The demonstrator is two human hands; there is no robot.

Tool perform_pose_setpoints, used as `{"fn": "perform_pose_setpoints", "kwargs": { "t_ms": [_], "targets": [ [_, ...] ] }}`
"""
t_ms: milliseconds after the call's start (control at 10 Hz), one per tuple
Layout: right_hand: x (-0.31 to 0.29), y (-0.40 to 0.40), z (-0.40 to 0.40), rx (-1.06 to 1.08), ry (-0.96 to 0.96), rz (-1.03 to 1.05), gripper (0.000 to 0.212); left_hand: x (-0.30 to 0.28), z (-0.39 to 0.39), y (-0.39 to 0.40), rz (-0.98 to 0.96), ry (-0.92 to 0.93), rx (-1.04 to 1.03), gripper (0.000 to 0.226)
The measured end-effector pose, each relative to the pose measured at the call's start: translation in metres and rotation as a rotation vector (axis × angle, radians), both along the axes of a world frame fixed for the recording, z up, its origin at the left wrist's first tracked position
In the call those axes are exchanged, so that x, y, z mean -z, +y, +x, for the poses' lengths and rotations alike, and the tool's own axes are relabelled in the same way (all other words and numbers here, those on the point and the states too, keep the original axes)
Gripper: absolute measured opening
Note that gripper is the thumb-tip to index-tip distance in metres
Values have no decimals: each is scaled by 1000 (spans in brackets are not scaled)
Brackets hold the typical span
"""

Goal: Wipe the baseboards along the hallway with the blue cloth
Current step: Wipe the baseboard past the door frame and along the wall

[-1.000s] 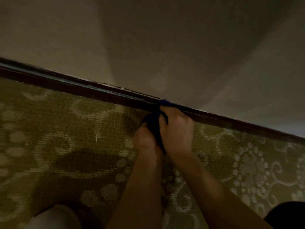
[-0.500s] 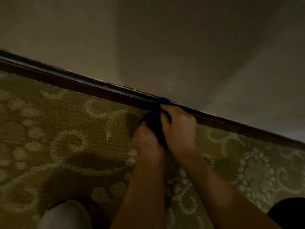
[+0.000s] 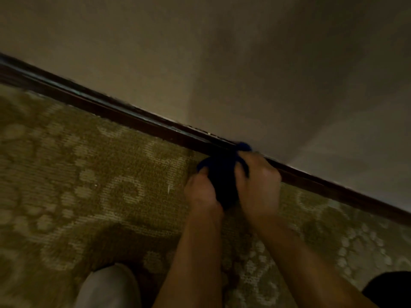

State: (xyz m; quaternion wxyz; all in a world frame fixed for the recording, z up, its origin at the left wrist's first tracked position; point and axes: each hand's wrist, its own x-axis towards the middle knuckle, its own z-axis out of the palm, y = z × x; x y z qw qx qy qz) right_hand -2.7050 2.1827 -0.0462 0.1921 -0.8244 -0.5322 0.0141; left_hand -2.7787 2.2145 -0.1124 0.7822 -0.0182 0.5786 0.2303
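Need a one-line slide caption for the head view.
Both hands, left hand and right hand, grip a blue cloth against the dark baseboard above patterned carpet.

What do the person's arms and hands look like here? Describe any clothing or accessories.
Both forearms are bare, with no sleeves in view. The left hand and right hand wear no gloves; no watch or rings show, though the picture is dim and blurred.

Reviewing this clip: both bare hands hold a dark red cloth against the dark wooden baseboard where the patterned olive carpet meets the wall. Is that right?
Not quite: the cloth is dark blue, not red. The head view shows the left hand and right hand gripping the bunched dark blue cloth against the dark wooden baseboard, where the patterned olive carpet meets the wall.
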Motion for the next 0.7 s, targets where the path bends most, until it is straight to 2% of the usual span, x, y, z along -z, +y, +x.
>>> {"fn": "perform_pose_setpoints", "kwargs": {
  "t_ms": [100, 200, 300, 400, 500, 600, 700],
  "targets": [
    [8, -4, -2, 63, -62, 55, 25, -12, 0, 2, 11, 24, 38, 43],
    [24, 29, -47, -59, -26, 28, 27, -23, -32, 14, 30, 30, -24, 28],
    [22, 55, -74, -122, 12, -28, 21, -24, -48, 19, 16, -76, -86, 34],
    [14, 37, -50, -82, 32, -15, 22, -14, -45, 14, -36, -100, -117, 36],
    [7, 18, -26, 35, -41, 94, 25, -7, -30, 13, 119, 72, -4, 54],
    [10, 35, -47, 10, -12, 68, 25, -33, -38, 24, 190, 188, -111, 24],
    [1, 62, -74, -84, 99, -50, 19, -35, -55, 30, 203, 224, -260, 22]
  ]
}}
